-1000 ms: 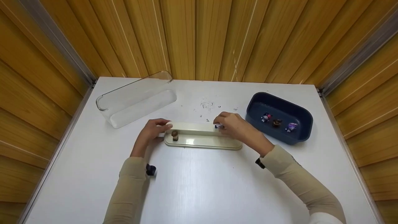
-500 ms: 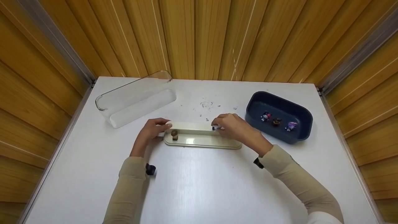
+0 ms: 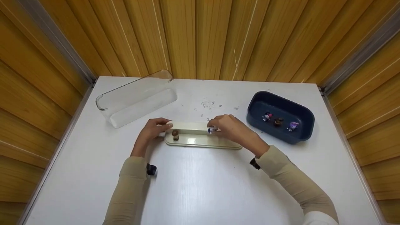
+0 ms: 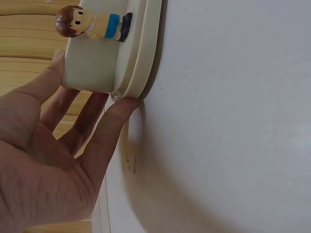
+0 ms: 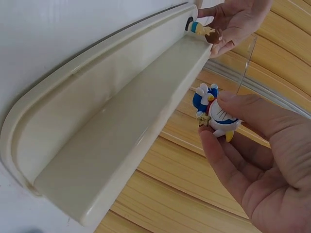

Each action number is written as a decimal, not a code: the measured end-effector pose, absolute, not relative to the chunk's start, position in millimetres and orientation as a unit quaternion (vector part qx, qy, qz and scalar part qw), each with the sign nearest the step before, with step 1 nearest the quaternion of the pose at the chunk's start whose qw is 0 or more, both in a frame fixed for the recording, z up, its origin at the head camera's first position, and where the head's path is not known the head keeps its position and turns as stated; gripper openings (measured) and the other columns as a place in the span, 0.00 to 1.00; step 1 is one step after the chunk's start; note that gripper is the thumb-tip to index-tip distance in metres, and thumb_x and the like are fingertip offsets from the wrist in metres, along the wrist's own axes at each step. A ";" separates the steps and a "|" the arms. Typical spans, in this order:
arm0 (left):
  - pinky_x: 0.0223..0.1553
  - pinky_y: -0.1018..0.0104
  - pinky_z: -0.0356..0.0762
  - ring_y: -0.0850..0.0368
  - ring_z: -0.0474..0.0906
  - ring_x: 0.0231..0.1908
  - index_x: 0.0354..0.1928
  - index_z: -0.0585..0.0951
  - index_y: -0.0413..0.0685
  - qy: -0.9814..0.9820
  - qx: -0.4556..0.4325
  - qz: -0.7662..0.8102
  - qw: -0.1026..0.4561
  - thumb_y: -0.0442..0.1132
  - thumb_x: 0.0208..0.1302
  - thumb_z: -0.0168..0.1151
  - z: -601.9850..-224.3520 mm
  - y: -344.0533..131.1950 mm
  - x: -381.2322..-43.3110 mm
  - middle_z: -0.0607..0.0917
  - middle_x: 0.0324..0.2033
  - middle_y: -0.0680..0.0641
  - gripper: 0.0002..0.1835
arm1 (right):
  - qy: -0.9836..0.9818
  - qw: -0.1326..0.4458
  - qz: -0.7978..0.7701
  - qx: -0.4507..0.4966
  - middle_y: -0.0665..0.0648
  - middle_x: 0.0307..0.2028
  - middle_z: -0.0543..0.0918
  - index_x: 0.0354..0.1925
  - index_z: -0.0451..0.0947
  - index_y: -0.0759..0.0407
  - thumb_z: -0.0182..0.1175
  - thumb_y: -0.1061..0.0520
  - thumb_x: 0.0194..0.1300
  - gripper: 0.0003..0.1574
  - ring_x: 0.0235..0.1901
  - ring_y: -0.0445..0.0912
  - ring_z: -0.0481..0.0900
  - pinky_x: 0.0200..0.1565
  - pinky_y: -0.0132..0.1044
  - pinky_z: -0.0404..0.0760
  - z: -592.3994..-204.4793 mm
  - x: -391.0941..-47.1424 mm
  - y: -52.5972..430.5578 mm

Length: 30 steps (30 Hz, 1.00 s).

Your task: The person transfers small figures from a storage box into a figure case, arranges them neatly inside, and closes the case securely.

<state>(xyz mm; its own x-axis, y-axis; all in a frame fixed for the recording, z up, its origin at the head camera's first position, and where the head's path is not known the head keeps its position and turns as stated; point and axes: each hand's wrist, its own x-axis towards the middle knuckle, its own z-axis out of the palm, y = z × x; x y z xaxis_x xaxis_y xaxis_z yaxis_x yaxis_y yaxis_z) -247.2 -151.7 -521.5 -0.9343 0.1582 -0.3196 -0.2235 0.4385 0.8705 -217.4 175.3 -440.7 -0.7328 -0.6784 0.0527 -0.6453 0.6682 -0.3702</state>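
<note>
A long cream plastic stand (image 3: 200,143) with a raised back wall lies across the middle of the white table. My left hand (image 3: 153,129) holds its left end; in the left wrist view the thumb is on the top corner and a finger touches the base rim. Close to that end stands a brown-haired toy figurine (image 4: 99,25) in a yellow top and blue shorts. My right hand (image 3: 229,126) pinches a blue-and-white cartoon toy figurine (image 5: 218,114) between thumb and fingers. In the right wrist view this toy is apart from the stand's back wall (image 5: 121,104).
A dark blue bin (image 3: 307,117) at the right has three small toy figurines (image 3: 277,122) in it. At the back left is a clear glass dish (image 3: 137,107). Dark specks (image 3: 207,104) mark the table behind the stand. Wood-look panels (image 3: 197,37) enclose the table.
My right hand has moved a little left along the stand, carrying the blue-and-white figurine, which now shows more. My left hand stays at the stand's left end.
</note>
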 end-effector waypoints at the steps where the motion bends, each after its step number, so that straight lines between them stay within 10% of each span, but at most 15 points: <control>1: 0.62 0.50 0.71 0.45 0.78 0.56 0.59 0.84 0.45 0.828 -0.019 0.530 0.180 0.47 0.70 0.67 -521.5 -152.1 -247.3 0.80 0.57 0.41 0.20 | 0.912 0.044 -0.187 -0.364 0.55 0.41 0.89 0.45 0.87 0.58 0.71 0.62 0.63 0.11 0.41 0.46 0.86 0.43 0.41 0.85 -440.5 -217.3 173.8; 30: 0.65 0.48 0.68 0.47 0.74 0.59 0.59 0.84 0.48 0.828 -0.044 0.523 0.197 0.50 0.68 0.68 -521.2 -150.7 -249.5 0.79 0.58 0.43 0.21 | 0.887 0.026 -0.231 -0.399 0.59 0.43 0.86 0.45 0.85 0.66 0.68 0.71 0.61 0.13 0.43 0.50 0.85 0.45 0.37 0.85 -479.3 -208.4 134.5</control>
<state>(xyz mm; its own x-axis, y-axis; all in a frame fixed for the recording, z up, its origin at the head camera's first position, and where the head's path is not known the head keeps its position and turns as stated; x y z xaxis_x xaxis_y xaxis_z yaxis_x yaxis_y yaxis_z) -249.5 -150.7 -521.2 -0.9189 0.1328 -0.3715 -0.2784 0.4488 0.8492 -208.4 134.5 -479.3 -0.6800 -0.7201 0.1379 -0.6959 0.5747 -0.4306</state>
